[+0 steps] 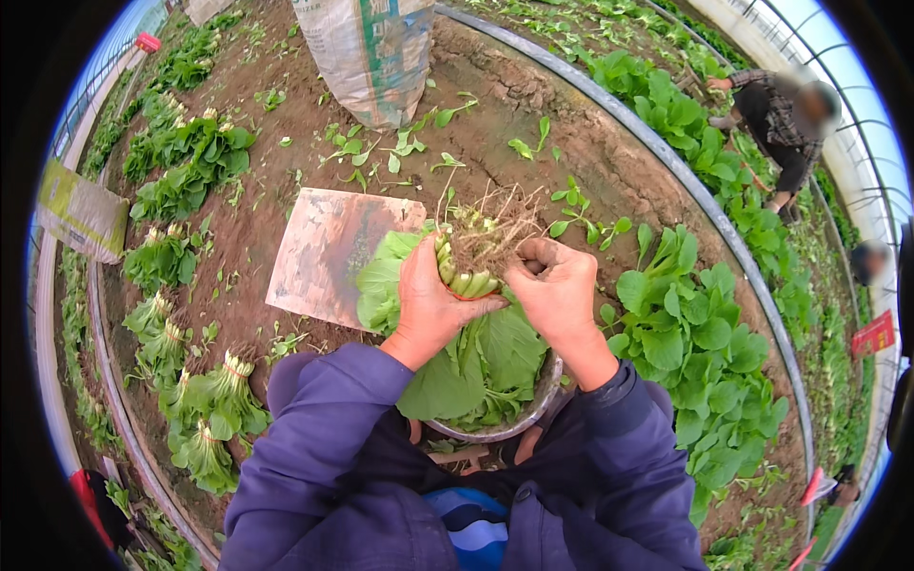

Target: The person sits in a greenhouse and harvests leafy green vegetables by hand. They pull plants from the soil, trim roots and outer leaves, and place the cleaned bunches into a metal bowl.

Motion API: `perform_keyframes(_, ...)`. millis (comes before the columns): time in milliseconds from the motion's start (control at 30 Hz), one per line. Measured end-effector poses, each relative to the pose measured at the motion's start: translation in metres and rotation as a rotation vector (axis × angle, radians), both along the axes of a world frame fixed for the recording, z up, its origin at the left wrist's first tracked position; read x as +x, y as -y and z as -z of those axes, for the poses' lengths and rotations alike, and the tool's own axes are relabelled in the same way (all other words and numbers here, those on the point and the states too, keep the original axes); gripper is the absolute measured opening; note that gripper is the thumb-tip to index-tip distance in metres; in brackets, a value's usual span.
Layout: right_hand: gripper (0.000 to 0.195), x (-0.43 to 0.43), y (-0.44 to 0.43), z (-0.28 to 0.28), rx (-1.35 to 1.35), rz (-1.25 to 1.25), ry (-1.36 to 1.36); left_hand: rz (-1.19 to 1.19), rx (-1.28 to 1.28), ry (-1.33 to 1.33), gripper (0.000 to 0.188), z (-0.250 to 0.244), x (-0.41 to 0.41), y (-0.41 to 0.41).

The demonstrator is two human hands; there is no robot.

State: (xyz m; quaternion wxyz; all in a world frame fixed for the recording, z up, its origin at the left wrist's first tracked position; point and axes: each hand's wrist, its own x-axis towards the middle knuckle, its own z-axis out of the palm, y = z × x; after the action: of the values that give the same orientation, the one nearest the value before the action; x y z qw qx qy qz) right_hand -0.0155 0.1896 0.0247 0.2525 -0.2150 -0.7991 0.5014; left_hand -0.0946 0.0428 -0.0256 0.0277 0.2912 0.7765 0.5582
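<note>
A bunch of leafy greens [475, 285] with pale stems and tangled brown roots [496, 225] is held over a round basin [539, 403]. An orange-red band [468, 295] circles the stems. My left hand [435, 292] grips the bunch around its stems, thumb across the front. My right hand [557, 285] is at the right side of the roots, thumb and index finger pinched together; whether they hold a root or the band cannot be told. Large leaves [457, 378] hang down over the basin, which holds more greens. A weathered flat board [321, 250] lies on the soil behind my left hand.
Growing greens [685, 342] stand at the right. Tied bunches [232, 389] lie in a row at the left. A woven sack [371, 64] stands ahead. A grey hose [643, 135] curves along the right side. A co-worker [771, 121] crouches beyond it at the upper right.
</note>
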Motion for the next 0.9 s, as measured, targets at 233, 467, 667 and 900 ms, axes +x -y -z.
perform_keyframes(233,0.009,0.005,-0.013,-0.008,0.085,-0.089,0.035,0.264,0.216,0.556,0.091,0.002,-0.001,-0.002)
perform_keyframes(467,0.006,0.006,-0.016,-0.017,0.371,-0.171,0.054,0.326,0.109,0.547,0.100,-0.008,-0.004,-0.001)
perform_keyframes(667,0.006,-0.001,-0.029,-0.009,0.060,-0.154,0.088,0.316,-0.037,0.459,0.105,0.004,-0.011,-0.002)
perform_keyframes(900,0.010,0.002,-0.016,-0.027,0.708,-0.275,-0.087,0.435,-0.025,0.558,0.091,0.010,-0.011,0.002)
